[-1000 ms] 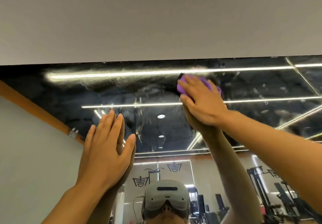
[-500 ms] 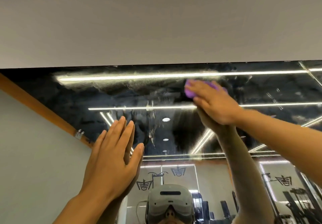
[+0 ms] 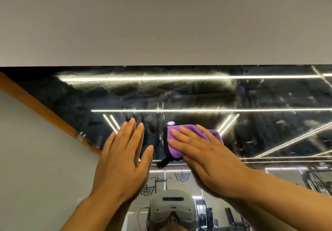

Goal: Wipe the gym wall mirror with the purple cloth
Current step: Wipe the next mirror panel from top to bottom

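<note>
The wall mirror point(image 3: 269, 123) fills the lower half of the view, with smeared wipe marks across its upper band. My right hand point(image 3: 206, 155) lies flat with straight fingers on the purple cloth point(image 3: 175, 150), pressing it against the glass near the centre. A black edge strip of the cloth hangs below its left side. My left hand point(image 3: 124, 157) rests flat on the mirror just left of the cloth, fingers straight and together.
A plain grey wall point(image 3: 161, 24) rises above the mirror's top edge. The glass reflects ceiling light strips, an orange wall band point(image 3: 36, 108), a headset point(image 3: 172, 211) at bottom centre and gym machines point(image 3: 316, 180) at lower right.
My right hand has slid the purple cloth down and to the left from just under the mirror's top edge. The left hand has stayed flat on the glass; the view has tilted up slightly.
</note>
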